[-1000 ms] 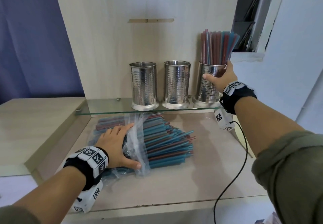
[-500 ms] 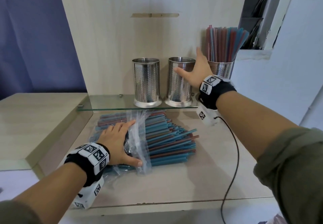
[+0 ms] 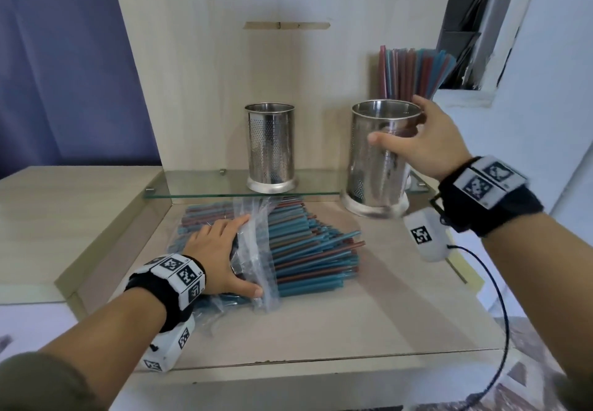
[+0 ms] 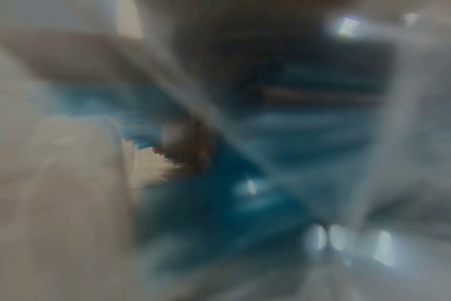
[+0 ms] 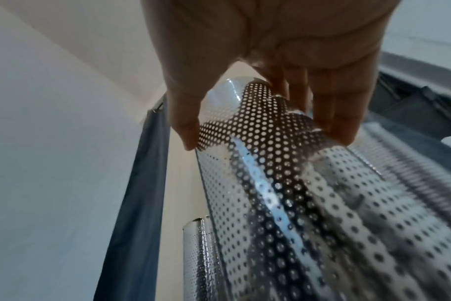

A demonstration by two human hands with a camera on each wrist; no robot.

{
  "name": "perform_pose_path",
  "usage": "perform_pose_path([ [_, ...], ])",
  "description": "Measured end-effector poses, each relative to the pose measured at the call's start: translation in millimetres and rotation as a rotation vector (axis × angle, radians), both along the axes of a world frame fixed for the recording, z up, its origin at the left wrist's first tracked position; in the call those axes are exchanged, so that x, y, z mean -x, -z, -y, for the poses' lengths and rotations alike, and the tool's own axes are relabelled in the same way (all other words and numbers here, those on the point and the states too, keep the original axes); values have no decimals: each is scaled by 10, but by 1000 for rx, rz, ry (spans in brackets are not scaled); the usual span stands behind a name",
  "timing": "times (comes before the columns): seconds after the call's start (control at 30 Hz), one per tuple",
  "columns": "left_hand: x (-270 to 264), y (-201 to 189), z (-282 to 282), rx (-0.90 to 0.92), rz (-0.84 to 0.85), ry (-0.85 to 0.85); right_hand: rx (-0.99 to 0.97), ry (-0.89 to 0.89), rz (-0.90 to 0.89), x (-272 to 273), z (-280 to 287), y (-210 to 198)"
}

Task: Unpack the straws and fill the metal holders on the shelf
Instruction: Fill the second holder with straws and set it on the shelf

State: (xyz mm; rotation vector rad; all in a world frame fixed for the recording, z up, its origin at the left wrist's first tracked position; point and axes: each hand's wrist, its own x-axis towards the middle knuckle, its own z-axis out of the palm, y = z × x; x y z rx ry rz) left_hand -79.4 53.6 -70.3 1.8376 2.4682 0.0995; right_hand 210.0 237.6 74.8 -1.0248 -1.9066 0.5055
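My right hand (image 3: 398, 122) grips an empty perforated metal holder (image 3: 375, 166) near its rim, thumb in front and fingers behind. The holder hangs blurred in front of the glass shelf (image 3: 192, 182), just above the counter. The right wrist view shows the same holder (image 5: 296, 183) between my thumb and fingers (image 5: 340, 126). A second empty holder (image 3: 270, 147) stands on the shelf. Behind my right hand a third holder is hidden, and only its red and blue straws (image 3: 410, 70) show. My left hand (image 3: 221, 250) rests on the clear bag (image 3: 256, 250) of loose straws (image 3: 314, 250).
The counter (image 3: 321, 330) runs under the shelf, with a raised wooden step (image 3: 64, 205) at the left. A black cable (image 3: 500, 298) hangs from my right wrist over the counter's right edge. The left wrist view is a blur of blue straws (image 4: 219, 203) and plastic.
My right hand left the filled holder, went to the middle holder, gripped it and brought it forward off the shelf. The left hand has stayed on the bag.
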Motion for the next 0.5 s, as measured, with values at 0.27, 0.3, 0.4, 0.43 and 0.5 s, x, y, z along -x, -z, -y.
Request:
perform_pose_path([
  [0.27, -46, -36, 43, -49, 88, 18, 128, 62, -12, -795, 385, 760],
  [0.3, -55, -42, 52, -56, 101, 24, 139, 65, -10, -798, 391, 866],
  [0.4, -92, -85, 60, -39, 90, -14, 157, 30, -52, -753, 355, 1096],
  [0.43, -128, -124, 60, -18, 70, -55, 167, 10, -85, -743, 338, 1132],
  [0.5, -256, -273, 62, 13, -10, -104, 184, -30, -117, -726, 322, 1153],
])
